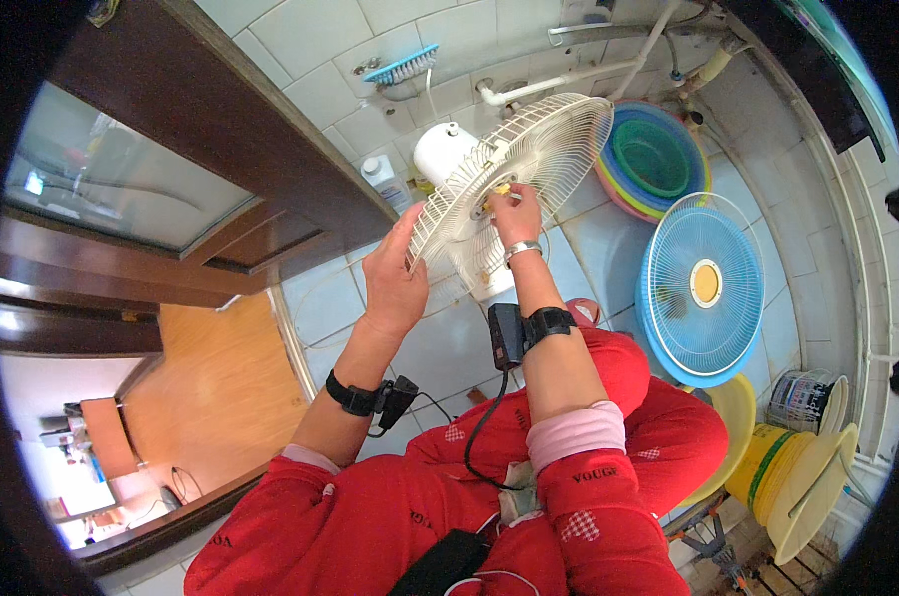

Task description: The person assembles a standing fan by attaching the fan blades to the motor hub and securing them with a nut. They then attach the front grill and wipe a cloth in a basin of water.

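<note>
A white electric fan stands in front of me with its round wire fan grille tilted and its motor housing behind. My left hand grips the grille's left rim, with the thumb on the near side and the fingers along the edge. At the grille's centre, my right hand is closed, its fingertips pinching a small yellow piece at the hub. The fingers partly cover that piece, so its exact shape cannot be made out. A second wire grille with a yellow centre disc lies across a blue basin on the right.
Stacked coloured basins stand at the back right. Yellow buckets are at the lower right. A white bottle sits by the brown door; a blue brush hangs on the tiled wall. Pipes run along that wall.
</note>
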Demonstrator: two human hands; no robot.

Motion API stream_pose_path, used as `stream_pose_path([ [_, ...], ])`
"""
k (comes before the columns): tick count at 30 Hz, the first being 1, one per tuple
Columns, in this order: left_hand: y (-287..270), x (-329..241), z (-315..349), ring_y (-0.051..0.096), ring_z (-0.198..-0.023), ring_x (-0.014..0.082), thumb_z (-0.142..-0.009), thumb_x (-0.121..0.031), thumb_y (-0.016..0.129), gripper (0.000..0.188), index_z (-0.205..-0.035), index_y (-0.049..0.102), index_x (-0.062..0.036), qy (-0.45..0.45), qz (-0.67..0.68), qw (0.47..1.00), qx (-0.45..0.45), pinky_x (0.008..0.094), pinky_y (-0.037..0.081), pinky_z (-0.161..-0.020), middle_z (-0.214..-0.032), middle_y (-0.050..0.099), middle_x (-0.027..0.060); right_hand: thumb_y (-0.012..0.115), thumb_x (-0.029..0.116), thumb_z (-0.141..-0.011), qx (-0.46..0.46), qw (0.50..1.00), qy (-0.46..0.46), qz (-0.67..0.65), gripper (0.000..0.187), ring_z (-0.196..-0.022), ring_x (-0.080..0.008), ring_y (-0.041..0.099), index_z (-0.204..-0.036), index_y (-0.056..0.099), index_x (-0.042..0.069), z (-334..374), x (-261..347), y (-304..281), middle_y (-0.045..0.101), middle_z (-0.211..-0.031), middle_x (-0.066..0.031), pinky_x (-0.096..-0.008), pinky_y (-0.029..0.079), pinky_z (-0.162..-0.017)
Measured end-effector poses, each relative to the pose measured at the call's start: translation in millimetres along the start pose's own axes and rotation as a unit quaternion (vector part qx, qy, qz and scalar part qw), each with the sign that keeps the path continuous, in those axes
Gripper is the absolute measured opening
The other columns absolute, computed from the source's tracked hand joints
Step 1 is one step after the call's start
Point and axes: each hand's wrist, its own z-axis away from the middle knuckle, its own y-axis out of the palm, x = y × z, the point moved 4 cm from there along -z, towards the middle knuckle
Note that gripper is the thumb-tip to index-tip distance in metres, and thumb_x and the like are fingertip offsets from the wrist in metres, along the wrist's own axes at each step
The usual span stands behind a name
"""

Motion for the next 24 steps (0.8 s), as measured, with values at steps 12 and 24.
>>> stream_pose_path([
  [12, -2, 2, -1, 0.062, -0.108, 0.0353, -0.069, 0.017, 0.050, 0.063, -0.128, 0.052, -0.0038, 0.004, 0.007, 1.000, -0.005, 0.0351, 0.050, -0.089, -0.117, 0.061, 0.0233, 0.041, 0.038, -0.098, 0.157, 0.811, 0.423, -0.374, 0.050, -0.064, -0.0278, 0.069, -0.098, 0.055, -0.010, 5, -25, 5, 0.067, -0.082, -0.0212, -0.0373, 0.059, -0.051],
  [24, -1, 1, -1, 0.062, -0.108, 0.0347, -0.068, 0.018, 0.049, 0.064, -0.128, 0.052, -0.0041, 0.011, -0.004, 1.000, -0.005, 0.0358, 0.051, -0.089, -0.118, 0.061, 0.0226, 0.073, 0.017, -0.075, 0.005, 0.994, -0.081, 0.068, 0.042, -0.075, -0.0190, 0.066, -0.110, 0.056, 0.001, 13, 5, -2, 0.066, -0.090, -0.0137, -0.0311, 0.054, -0.060],
])
